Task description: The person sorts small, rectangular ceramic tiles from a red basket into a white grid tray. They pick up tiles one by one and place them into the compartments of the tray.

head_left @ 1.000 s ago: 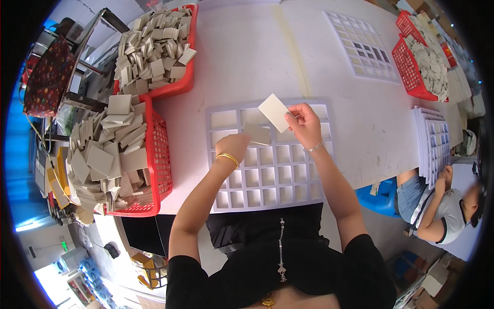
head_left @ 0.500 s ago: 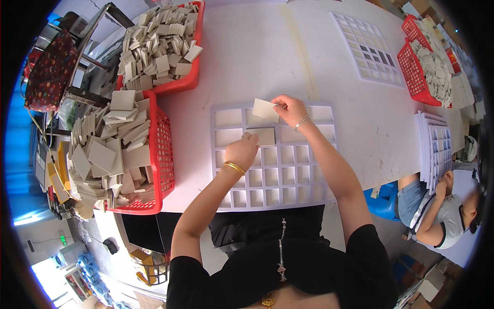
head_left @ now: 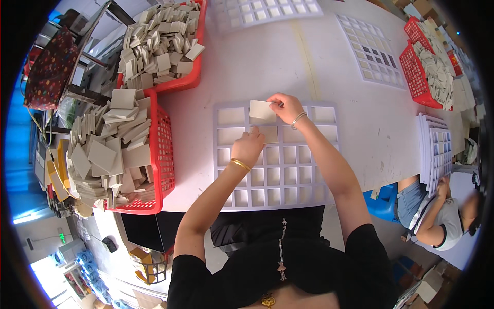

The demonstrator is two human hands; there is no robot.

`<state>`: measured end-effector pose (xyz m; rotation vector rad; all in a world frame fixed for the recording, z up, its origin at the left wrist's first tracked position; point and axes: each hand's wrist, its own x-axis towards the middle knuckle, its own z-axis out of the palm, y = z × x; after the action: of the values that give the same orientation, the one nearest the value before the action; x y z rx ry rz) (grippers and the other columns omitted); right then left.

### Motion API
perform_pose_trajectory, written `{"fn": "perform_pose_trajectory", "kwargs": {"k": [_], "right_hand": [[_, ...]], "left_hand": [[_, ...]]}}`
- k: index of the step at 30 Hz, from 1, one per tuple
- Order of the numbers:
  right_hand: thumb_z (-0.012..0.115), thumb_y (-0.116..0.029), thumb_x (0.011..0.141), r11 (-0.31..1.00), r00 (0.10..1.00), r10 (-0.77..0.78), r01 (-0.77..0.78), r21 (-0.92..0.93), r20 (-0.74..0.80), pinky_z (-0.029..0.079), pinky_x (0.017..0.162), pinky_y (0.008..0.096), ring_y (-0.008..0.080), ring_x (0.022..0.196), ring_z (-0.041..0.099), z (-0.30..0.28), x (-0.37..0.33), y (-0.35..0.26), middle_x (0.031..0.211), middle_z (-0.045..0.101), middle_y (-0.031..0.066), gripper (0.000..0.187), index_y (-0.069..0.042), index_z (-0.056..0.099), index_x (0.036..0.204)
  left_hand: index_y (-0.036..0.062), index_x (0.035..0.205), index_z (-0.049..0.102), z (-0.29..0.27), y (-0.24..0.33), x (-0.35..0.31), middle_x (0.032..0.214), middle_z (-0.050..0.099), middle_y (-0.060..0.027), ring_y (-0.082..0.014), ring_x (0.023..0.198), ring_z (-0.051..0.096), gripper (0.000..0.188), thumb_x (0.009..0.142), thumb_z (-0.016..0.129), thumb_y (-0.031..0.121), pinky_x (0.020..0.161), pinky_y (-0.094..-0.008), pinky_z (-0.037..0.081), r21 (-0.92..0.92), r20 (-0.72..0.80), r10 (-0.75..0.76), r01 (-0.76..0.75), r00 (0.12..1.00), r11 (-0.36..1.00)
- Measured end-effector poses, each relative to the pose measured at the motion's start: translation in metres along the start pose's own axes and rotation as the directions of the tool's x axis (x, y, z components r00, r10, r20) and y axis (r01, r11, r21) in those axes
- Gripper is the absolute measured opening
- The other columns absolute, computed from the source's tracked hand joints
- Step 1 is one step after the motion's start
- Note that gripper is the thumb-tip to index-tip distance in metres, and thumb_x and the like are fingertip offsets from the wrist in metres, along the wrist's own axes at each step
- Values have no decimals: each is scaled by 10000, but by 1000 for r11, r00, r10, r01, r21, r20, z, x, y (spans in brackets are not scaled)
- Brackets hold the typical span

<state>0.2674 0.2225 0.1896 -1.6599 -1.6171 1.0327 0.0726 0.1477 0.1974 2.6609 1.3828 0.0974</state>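
— What do we have in our right hand (head_left: 286,107)?

— A pale square tile (head_left: 262,110), pinched by its right edge between thumb and fingers. The fingers are closed on it, and the tile lies nearly flat over the top row of the white grid tray (head_left: 329,154), above the second and third cells from the left.

— And our left hand (head_left: 249,146)?

— It rests curled on the tray in the second row, fingertips pressing a second tile (head_left: 269,134) that sits in a cell there. We hold nothing in it; it only touches that tile from above. A gold bangle (head_left: 239,165) shows on that wrist, a thin bracelet (head_left: 298,119) on the right one.

— What has changed since a moment ago?

— A second back we held the tile up and tilted, clear of the tray near its upper middle. Now it is lower, flatter and further left, close to the top-row cells. Our left hand has stayed on the same part of the tray.

— And around us?

— The tray lies on the white table (head_left: 216,72). To our left stand two red baskets (head_left: 163,154) heaped with more tiles. Other grid trays lie further up the table, and another person (head_left: 437,216) sits at the right.
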Motion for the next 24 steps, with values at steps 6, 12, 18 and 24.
{"fn": "perform_pose_trajectory", "kwargs": {"k": [6, 12, 18, 24], "right_hand": [[601, -136, 835, 1000, 997, -2, 2, -5, 75, 494, 668, 312, 180, 694, 610, -6, 2, 12, 825, 680, 79, 183, -75, 680, 989], [599, -98, 826, 994, 1000, -30, 29, -108, -5, 505, 692, 336, 224, 731, 620, 10, 3, 13, 910, 652, 87, 151, -87, 682, 951], [600, -60, 806, 945, 990, -139, 122, -304, -37, 509, 764, 366, 243, 899, 602, 21, -12, 2, 999, 580, 49, 86, -116, 664, 819], [607, -123, 808, 633, 962, -130, 266, -727, 238, 421, 908, 411, 187, 1071, 521, 22, -25, -21, 1052, 577, 1, 105, -158, 675, 881]], "left_hand": [[126, 1107, 572, -11, 5, -12, 1290, 535, -52, -220, 850, 660, 243, 888, 581, 230, 667, -367, 559, -22, 259, -68, 76, 963, 997], [122, 1162, 549, -10, 3, -14, 1365, 489, -67, -236, 902, 665, 263, 917, 534, 217, 696, -372, 562, -85, 330, -46, 78, 943, 993], [130, 1179, 540, -18, 4, -9, 1362, 491, -61, -241, 917, 662, 281, 914, 538, 226, 708, -372, 563, -66, 394, -32, 64, 918, 996], [158, 1092, 575, -17, -15, -3, 1267, 538, -53, -266, 887, 650, 214, 896, 566, 245, 690, -396, 550, -124, 276, -35, 71, 961, 990]]}}
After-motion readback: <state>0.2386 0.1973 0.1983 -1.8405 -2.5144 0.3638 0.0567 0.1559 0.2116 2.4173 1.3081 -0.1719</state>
